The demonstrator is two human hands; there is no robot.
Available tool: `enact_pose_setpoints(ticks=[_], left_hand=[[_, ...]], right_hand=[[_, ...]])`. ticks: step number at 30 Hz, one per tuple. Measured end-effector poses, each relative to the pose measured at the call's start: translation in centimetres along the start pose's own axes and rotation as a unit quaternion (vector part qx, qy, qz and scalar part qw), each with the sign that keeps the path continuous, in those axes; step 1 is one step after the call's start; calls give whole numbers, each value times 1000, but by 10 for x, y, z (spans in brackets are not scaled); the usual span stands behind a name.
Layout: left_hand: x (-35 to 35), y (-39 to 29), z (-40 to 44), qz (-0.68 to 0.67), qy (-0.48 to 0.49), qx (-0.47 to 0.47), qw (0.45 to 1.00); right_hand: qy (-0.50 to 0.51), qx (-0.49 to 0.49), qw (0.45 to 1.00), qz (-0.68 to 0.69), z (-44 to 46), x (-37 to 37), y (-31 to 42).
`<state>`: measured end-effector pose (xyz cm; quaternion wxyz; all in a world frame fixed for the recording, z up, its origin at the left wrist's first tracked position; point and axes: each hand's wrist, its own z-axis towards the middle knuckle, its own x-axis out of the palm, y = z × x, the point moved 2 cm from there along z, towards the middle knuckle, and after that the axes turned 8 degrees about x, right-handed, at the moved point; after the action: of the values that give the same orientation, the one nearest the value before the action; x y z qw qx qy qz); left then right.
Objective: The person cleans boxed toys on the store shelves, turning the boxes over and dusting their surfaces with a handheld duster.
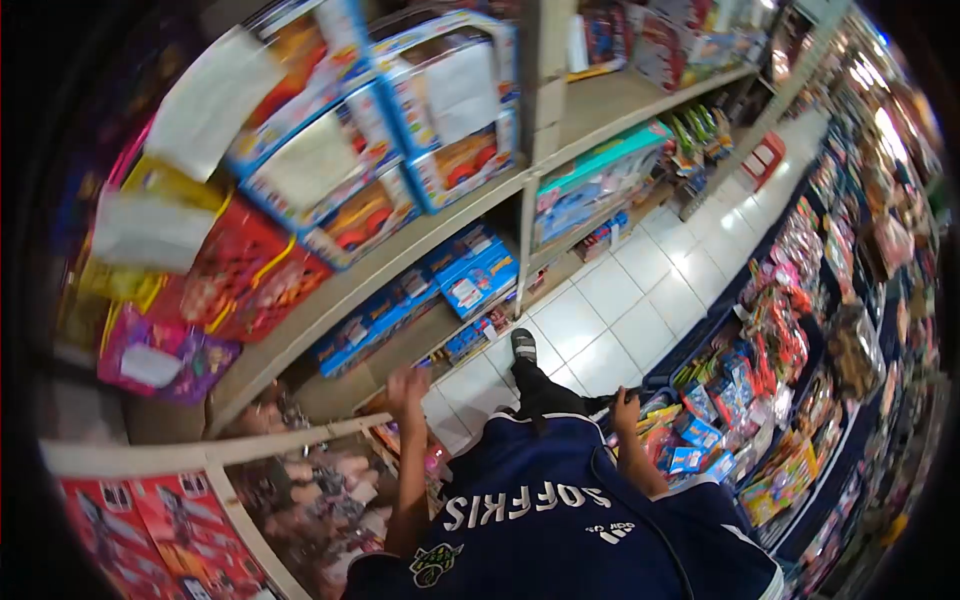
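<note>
My left hand (pixel 407 390) is raised beside the lower shelf on the left, a little blurred, its fingers apart and nothing visible in them. Closed fingers show on my right hand (pixel 625 412), near the bins of packaged goods; a small dark thing sticks out of it, too unclear to name. Boxed toys (pixel 460 120) with paper sheets on their fronts stand on the shelf ahead to the left. Below them are blue boxes (pixel 478 275). Small blue packets (pixel 700 435) lie in the bin close to my right hand.
A metal shelf unit (pixel 400 238) runs along the left, with a pale upright post. White floor tiles (pixel 610 290) form an aisle, and a red plastic stool (pixel 763 160) stands farther along it. Bins of bagged goods (pixel 775 330) line the right. My shoe (pixel 523 345) is on the floor.
</note>
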<state>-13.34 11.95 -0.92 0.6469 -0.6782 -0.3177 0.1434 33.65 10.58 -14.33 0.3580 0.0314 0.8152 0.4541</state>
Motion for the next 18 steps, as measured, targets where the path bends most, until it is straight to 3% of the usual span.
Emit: enact_pose_setpoints(ticks=[1,2,5,6,7,8,9,10,11,15,16,17,18], left_hand=[[28,-43,2,-167,2,-20,986],[62,-107,-7,-218,75,38,972],[130,-240,-47,-236,193,179,935],[144,-279,-66,-251,218,182,925],[152,-305,-82,-249,241,211,914],[159,-335,-100,-262,269,215,902],[154,-348,-107,-235,338,299,861],[144,-344,-108,-236,323,293,868],[137,-343,-113,-245,313,276,875],[115,-345,-122,-269,299,214,890],[111,-346,-122,-274,299,202,891],[108,-347,-120,-282,301,190,891],[107,-347,-119,-293,303,177,889]], right_hand=[[31,-17,999,18,13,9,-12],[61,-34,997,34,24,20,-20],[105,-59,992,-34,36,41,-6],[144,-28,989,-31,9,32,37],[182,-40,982,-25,15,41,35],[158,-143,977,-19,0,41,55],[222,-87,971,-27,6,48,50],[209,-129,969,27,11,61,39],[205,-151,967,-17,3,57,50],[196,-122,971,-57,-13,42,55],[225,-108,965,-86,-1,39,40],[224,-106,965,-86,29,46,-22],[138,-280,916,-253,69,51,-90]])
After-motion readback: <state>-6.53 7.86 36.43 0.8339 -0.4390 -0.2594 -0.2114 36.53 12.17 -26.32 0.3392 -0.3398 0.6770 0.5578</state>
